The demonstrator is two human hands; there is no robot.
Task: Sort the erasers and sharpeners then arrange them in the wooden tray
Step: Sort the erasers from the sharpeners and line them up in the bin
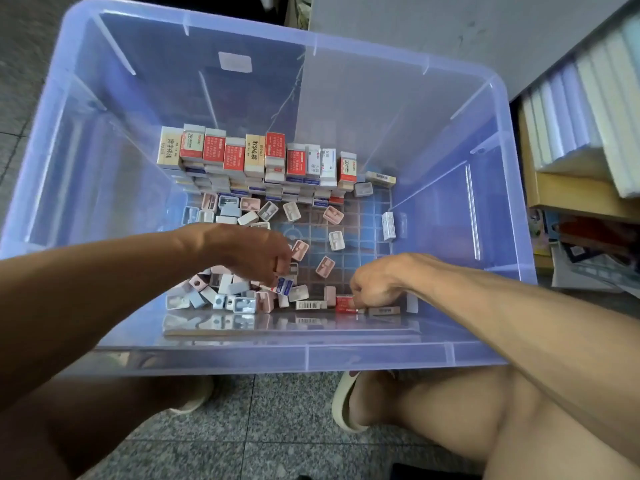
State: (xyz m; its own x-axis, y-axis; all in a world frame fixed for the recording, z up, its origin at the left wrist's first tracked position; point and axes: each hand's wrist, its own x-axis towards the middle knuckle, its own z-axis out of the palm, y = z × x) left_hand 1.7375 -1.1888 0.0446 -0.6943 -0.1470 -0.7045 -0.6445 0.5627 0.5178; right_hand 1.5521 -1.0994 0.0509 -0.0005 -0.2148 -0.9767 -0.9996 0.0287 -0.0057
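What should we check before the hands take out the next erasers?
1. Left hand grips a blue-and-white eraser: ok.
2. Right hand pinches the red eraser: ok.
3. Stacked erasers stand steady at the far wall: ok.
4. Sharpeners apart from erasers: not ok, still mixed near the hands.
5. Wooden tray in sight: not ok, only the plastic bin shows.

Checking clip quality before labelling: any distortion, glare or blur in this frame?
Head view: wide-angle bending curves the blue bin's rim; its near wall mirrors the sharpeners; stacked erasers are sharp enough to read; the left hand and right hand look slightly soft; lighting is even, without harsh shadows.
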